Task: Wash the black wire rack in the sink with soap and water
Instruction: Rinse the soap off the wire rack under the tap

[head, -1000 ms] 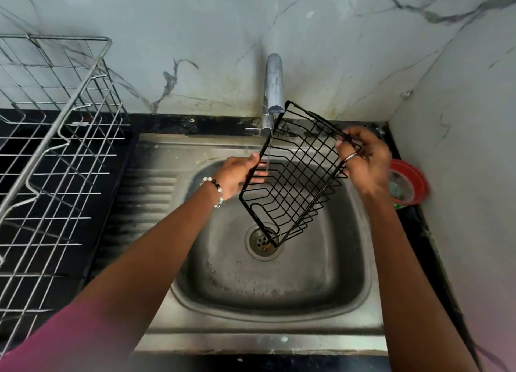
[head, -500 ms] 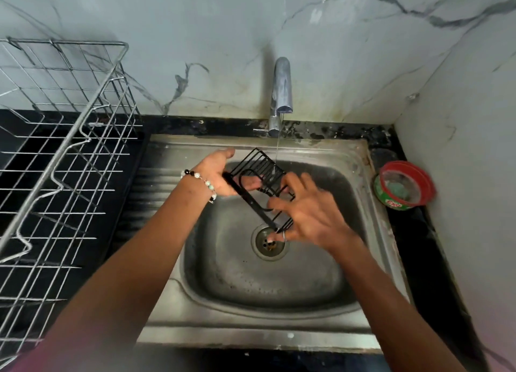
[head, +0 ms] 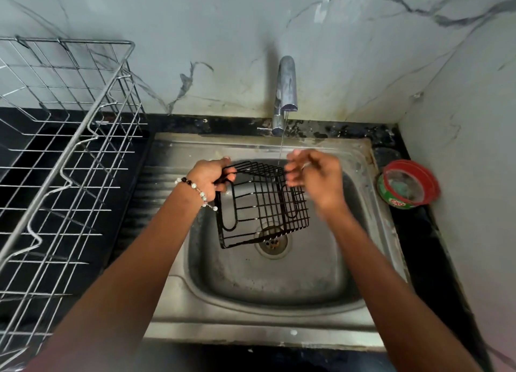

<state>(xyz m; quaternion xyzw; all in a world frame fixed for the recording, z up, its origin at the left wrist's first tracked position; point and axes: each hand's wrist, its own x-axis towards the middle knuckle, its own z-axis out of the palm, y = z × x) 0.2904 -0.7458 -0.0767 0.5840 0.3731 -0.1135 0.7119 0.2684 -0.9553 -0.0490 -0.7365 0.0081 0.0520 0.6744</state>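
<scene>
The black wire rack [head: 265, 207] hangs over the steel sink [head: 279, 288], above the drain [head: 272, 242]. My left hand [head: 210, 175] grips its upper left corner, fingers curled round the wire. At the rack's upper right edge is my right hand [head: 314, 177], blurred, with loosely bent fingers; whether it holds the wire is unclear. A thin stream of water runs from the tap [head: 284, 92] and falls just behind the rack's top edge.
A large silver wire dish rack [head: 55, 154] stands on the black counter at the left. A round red-and-green soap tub [head: 406, 184] sits on the counter to the right of the sink. Marble walls close off the back and the right side.
The rack has turned from edge-on to facing up, its grid open to me. My right hand rose from the rack's lower part to its upper right edge.
</scene>
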